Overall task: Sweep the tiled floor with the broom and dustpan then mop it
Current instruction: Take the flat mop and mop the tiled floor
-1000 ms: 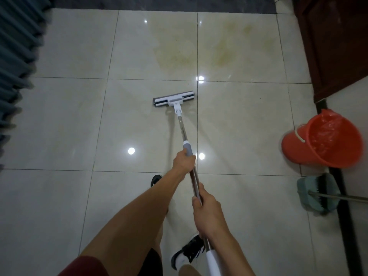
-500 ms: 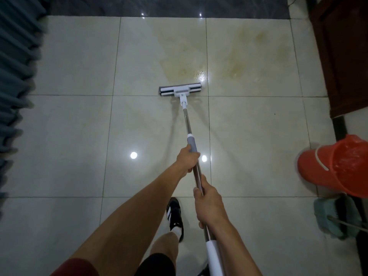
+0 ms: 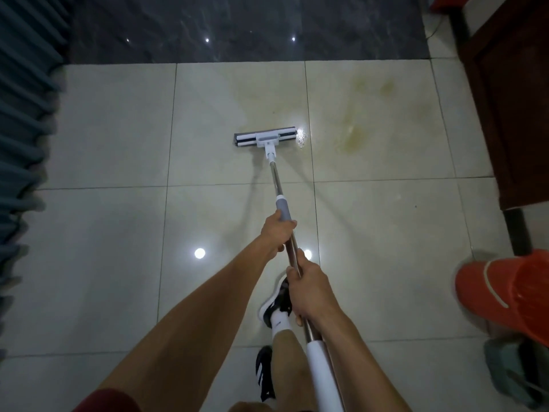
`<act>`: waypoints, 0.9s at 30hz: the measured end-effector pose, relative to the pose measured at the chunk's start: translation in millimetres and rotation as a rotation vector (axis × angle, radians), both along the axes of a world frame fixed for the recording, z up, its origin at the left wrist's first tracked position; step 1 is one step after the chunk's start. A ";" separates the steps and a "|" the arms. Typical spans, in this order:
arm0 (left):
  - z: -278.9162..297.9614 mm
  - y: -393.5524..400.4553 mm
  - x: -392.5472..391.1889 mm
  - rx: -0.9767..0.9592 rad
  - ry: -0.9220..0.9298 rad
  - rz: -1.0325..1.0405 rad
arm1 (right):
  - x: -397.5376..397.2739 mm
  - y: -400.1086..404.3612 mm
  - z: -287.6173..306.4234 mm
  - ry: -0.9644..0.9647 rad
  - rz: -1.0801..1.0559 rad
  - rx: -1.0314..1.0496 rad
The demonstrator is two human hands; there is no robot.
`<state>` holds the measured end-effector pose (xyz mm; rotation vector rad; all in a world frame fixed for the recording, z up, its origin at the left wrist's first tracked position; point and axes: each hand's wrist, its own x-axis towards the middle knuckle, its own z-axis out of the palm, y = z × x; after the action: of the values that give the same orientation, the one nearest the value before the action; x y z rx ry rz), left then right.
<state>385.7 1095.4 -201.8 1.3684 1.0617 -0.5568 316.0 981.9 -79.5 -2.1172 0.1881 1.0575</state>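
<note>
A flat mop with a grey and white head lies on the pale tiled floor, its metal pole slanting back toward me. My left hand grips the pole just below its grey collar. Further down the pole, my right hand grips the bare metal above the white sleeve. A yellowish stain marks the tiles to the right of the mop head. The green dustpan lies at the lower right, partly cut off by the frame edge.
An orange bucket lies tipped at the right edge, above the dustpan. Dark wooden furniture fills the upper right. A blue-grey curtain hangs along the left. Dark marble flooring borders the far side. My black shoe is under the pole.
The mop head has slid forward across the tile joint onto the far row of tiles, beside the stain. I have stepped forward, and the bucket and dustpan have dropped toward the lower right.
</note>
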 end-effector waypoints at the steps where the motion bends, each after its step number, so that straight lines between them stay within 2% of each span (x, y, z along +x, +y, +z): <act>1: 0.3 8.0 16.4 -0.002 -0.007 -0.002 | 17.0 7.2 -1.6 -0.001 0.003 0.004; 16: 12.0 128.3 238.9 0.028 -0.032 0.037 | 247.9 128.0 2.5 0.069 -0.031 0.033; 22: 13.0 206.6 324.0 0.044 -0.038 -0.042 | 327.0 205.9 2.6 0.099 -0.113 0.032; 27: 6.2 295.6 404.5 0.051 -0.061 -0.102 | 401.8 301.7 -5.7 0.064 -0.164 0.035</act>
<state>790.1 1391.0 -195.5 1.4817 0.9669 -0.5626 717.8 1283.6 -85.1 -2.0008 0.3660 1.0246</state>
